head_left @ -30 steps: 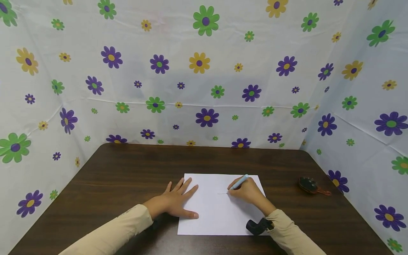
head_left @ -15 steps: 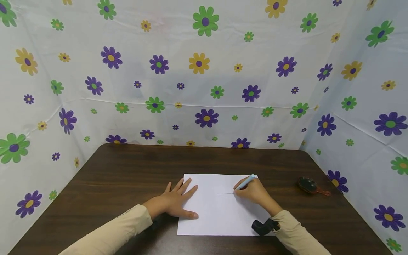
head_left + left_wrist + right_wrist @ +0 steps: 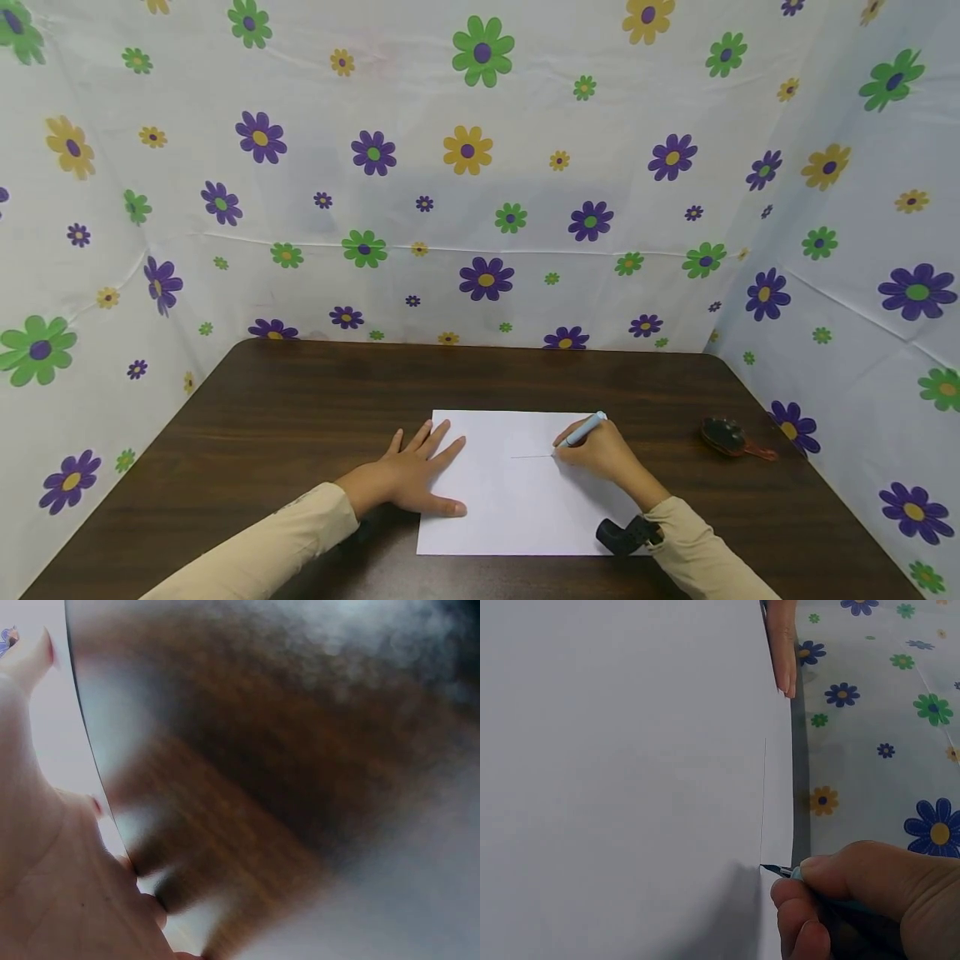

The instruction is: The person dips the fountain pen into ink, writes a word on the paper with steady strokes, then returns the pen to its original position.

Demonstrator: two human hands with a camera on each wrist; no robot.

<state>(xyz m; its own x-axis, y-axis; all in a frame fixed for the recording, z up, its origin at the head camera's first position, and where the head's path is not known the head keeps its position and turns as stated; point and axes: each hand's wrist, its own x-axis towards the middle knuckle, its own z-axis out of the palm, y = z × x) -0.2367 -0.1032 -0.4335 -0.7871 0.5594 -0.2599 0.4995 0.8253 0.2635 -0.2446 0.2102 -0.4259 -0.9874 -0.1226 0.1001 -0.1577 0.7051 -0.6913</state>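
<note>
A white sheet of paper (image 3: 495,521) lies on the dark wooden table. My left hand (image 3: 416,475) rests with spread fingers on the sheet's left edge; in the left wrist view its palm (image 3: 67,892) shows at the lower left. My right hand (image 3: 600,454) pinches a light blue pen (image 3: 583,428) over the right half of the sheet. In the right wrist view, the pen's dark tip (image 3: 769,867) is at the end of a thin straight line (image 3: 763,802) on the paper. That line (image 3: 531,457) runs left from the tip in the head view.
A dark oval object with a reddish-brown handle (image 3: 726,437) lies on the table (image 3: 337,375) at the right. A black wrist device (image 3: 626,536) sits at the right cuff, over the sheet's lower right corner. Flower-patterned white cloth (image 3: 420,283) hangs behind and at both sides.
My right hand has moved right with the pen, and the thin line on the paper has grown longer that way. Its travel is smaller in the last half second. The left hand stays in place.
</note>
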